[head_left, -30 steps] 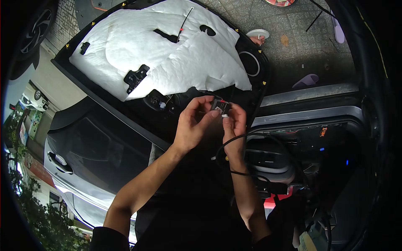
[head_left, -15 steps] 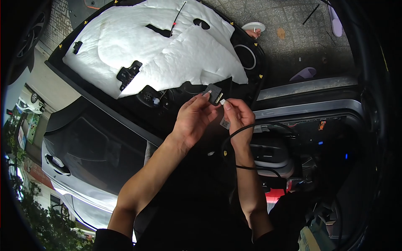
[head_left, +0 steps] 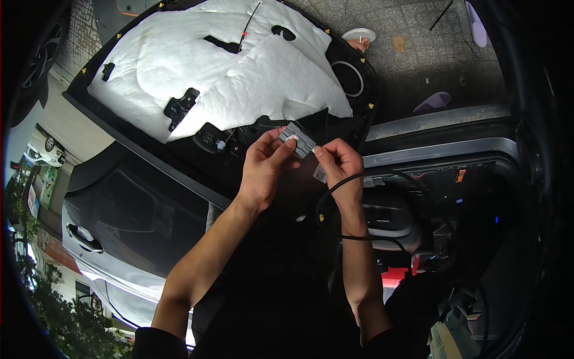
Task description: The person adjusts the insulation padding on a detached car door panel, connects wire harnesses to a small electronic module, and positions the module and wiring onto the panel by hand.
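My left hand (head_left: 263, 170) is closed around a small dark grey electronic module (head_left: 298, 139), thumb on its ribbed face. My right hand (head_left: 342, 164) pinches a small white plug (head_left: 315, 149) at the module's lower right edge. The two look to be touching, but I cannot tell whether the plug is seated. A black cable (head_left: 353, 175) loops across my right wrist. Just below the fingers hangs a small printed label (head_left: 320, 174), its attachment hidden.
Beyond my hands is a car door with white padding (head_left: 239, 72) over its inner side and yellow clips along its rim. A door sill (head_left: 436, 122) and dark car interior lie to the right. Purple slippers (head_left: 433, 102) are on the paving. Another person's hand (head_left: 360, 44) shows near a white disc.
My left hand has turned the module so its broad ribbed face shows, instead of its socket end. The white plug, apart from it before, now meets its edge.
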A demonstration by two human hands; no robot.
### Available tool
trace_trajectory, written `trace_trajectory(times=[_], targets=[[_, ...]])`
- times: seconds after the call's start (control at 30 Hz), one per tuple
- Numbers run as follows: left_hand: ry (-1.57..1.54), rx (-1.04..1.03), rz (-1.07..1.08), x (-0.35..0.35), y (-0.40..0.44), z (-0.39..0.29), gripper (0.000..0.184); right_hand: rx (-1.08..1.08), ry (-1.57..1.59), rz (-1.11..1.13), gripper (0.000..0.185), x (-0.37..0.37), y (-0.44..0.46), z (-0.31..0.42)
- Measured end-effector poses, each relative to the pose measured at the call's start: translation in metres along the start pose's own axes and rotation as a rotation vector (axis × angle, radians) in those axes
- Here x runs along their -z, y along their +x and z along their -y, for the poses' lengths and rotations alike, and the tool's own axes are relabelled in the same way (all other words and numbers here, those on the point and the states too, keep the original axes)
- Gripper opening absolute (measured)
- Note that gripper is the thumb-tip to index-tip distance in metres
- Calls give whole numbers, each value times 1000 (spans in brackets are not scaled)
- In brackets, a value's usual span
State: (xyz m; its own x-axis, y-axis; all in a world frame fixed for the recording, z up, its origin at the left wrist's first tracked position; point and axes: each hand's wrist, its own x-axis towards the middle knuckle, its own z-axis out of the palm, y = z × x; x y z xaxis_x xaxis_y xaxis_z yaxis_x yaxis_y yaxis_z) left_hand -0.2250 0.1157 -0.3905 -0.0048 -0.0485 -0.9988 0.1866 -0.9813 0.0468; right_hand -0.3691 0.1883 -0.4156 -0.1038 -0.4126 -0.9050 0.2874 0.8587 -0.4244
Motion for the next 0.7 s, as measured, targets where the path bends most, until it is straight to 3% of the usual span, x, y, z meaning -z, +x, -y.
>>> trace_trajectory(times=[0.37, 0.43, 0.6, 0.7], targets=[[-55, 65, -78, 6, -3, 2, 23, 98, -123, 34, 15, 1, -7, -7], [-189, 166, -46, 8, -2, 0, 23, 146, 5, -77, 19, -5, -9, -12], [-305, 212, 35, 16, 3, 5, 25, 444, -221, -23, 15, -8, -4, -1], [-356, 221, 61, 19, 4, 6, 17, 478, -217, -102, 10, -14, -3, -3]])
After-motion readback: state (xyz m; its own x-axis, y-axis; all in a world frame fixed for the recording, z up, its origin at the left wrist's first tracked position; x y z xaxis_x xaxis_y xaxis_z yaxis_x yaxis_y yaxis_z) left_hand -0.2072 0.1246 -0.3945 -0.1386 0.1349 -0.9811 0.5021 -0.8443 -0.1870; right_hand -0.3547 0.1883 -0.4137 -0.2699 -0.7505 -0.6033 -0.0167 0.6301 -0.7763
